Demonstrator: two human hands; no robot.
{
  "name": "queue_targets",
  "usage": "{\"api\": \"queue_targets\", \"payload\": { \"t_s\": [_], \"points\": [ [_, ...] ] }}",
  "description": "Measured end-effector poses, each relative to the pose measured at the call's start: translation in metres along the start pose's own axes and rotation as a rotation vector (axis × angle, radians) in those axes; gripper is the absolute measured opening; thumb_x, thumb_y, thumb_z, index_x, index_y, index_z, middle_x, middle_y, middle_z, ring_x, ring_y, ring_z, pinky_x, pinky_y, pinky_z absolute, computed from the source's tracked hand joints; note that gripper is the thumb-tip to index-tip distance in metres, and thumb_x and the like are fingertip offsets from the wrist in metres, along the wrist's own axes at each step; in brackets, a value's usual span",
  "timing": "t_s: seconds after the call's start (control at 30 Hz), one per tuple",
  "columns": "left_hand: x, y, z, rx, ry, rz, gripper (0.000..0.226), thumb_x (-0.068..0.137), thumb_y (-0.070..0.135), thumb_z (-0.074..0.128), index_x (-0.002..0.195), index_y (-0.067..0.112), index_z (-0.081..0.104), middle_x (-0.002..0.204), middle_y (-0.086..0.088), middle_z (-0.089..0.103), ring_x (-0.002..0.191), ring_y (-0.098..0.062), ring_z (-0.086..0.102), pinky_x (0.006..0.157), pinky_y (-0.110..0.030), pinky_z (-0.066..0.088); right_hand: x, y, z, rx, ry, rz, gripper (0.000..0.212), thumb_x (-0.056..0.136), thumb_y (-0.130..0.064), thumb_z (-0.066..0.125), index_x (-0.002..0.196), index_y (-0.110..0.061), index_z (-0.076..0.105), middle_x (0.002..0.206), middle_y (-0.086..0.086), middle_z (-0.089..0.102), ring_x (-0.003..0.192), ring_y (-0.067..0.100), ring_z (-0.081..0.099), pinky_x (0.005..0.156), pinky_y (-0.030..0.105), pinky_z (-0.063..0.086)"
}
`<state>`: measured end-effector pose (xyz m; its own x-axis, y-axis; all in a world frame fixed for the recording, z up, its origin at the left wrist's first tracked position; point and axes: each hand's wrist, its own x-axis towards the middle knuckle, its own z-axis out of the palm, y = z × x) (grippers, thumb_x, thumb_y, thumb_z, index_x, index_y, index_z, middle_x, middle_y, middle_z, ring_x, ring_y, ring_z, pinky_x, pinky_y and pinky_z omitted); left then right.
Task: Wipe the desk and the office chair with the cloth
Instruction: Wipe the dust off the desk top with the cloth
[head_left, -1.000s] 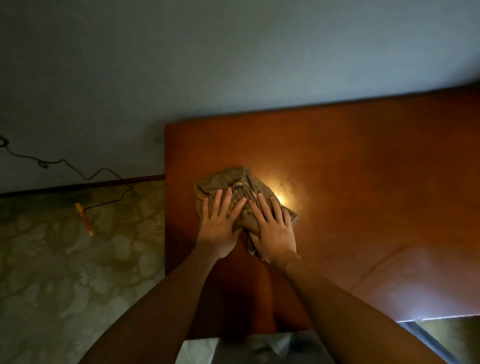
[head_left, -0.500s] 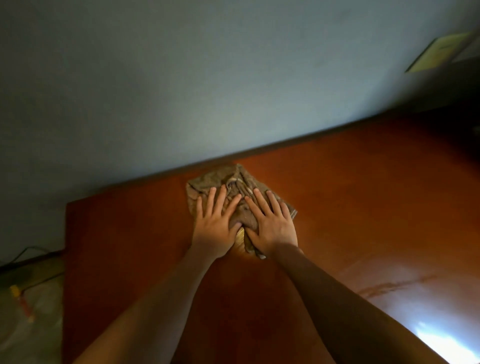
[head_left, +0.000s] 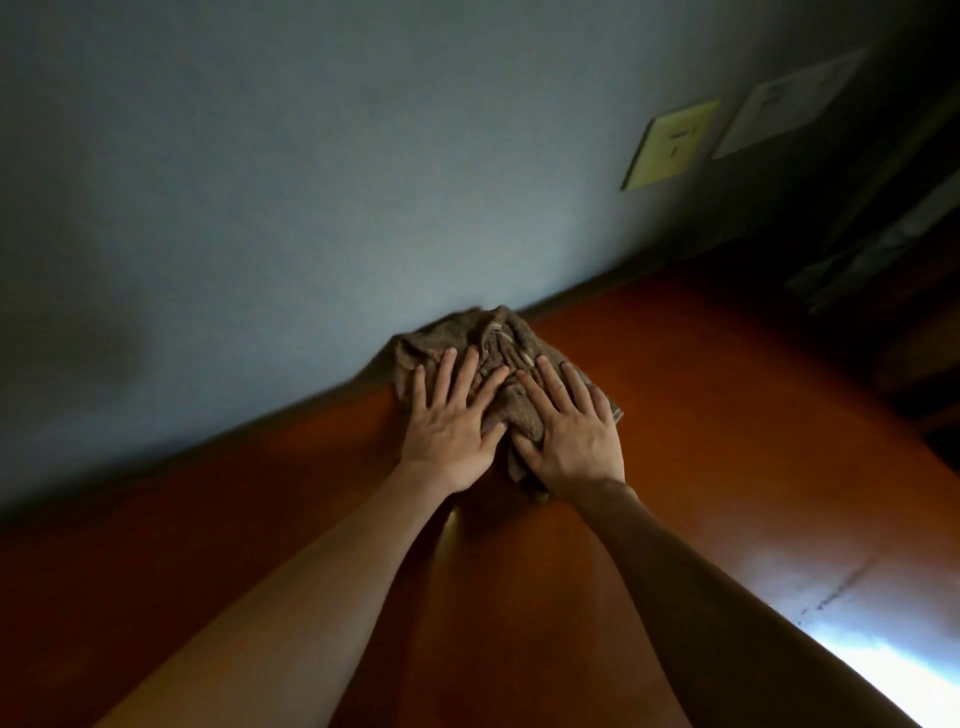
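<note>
A crumpled brown cloth lies on the reddish-brown wooden desk, bunched up against the desk's back edge where it meets the wall. My left hand presses flat on the cloth's left part, fingers straight and spread. Beside it, my right hand presses flat on the right part, fingers also straight. The two hands almost touch at the thumbs. Much of the cloth is hidden under my palms. No office chair is in view.
A blue-grey wall rises directly behind the desk. On it hang a yellow plate and a white sheet at the upper right. Dark, unclear objects stand at the far right. A bright glare falls on the desk's near right.
Both hands have pushed the cloth across the desk away from me and to the right, from near the left edge up to the back edge at the wall.
</note>
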<state>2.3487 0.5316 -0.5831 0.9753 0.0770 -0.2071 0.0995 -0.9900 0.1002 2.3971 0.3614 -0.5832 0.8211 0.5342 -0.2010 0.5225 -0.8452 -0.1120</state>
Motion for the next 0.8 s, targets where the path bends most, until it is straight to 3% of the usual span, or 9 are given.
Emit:
{"api": "queue_targets", "payload": {
  "t_s": [0.2, 0.33, 0.8],
  "points": [
    [0.069, 0.064, -0.006, 0.051, 0.007, 0.039, 0.065, 0.101, 0.058, 0.024, 0.159, 0.041, -0.001, 0.169, 0.0, -0.01, 0.154, -0.026, -0.014, 0.122, -0.056, -0.004, 0.022, 0.079, -0.014, 0.033, 0.027, 0.084, 0.081, 0.088, -0.073, 0.004, 0.159, -0.035, 0.001, 0.167, -0.005, -0.005, 0.154, 0.023, -0.007, 0.124, 0.045, -0.003],
    [0.113, 0.111, -0.011, 0.063, -0.006, 0.082, 0.066, 0.102, 0.057, 0.022, 0.159, 0.038, -0.004, 0.169, -0.002, -0.012, 0.154, -0.028, -0.014, 0.122, -0.057, -0.004, 0.035, 0.133, -0.023, 0.074, 0.019, 0.157, 0.075, 0.097, -0.069, 0.023, 0.158, -0.036, -0.004, 0.167, -0.007, -0.009, 0.154, 0.021, -0.012, 0.123, 0.044, -0.007],
    [0.238, 0.248, -0.015, 0.104, 0.061, 0.192, 0.065, 0.102, 0.05, 0.022, 0.16, 0.03, 0.0, 0.169, -0.006, -0.002, 0.155, -0.03, -0.007, 0.123, -0.057, -0.003, 0.06, 0.288, -0.038, 0.221, 0.151, 0.387, 0.067, 0.099, -0.064, 0.031, 0.158, -0.041, 0.008, 0.168, -0.008, 0.004, 0.154, 0.023, -0.003, 0.125, 0.047, 0.001]
  ]
}}
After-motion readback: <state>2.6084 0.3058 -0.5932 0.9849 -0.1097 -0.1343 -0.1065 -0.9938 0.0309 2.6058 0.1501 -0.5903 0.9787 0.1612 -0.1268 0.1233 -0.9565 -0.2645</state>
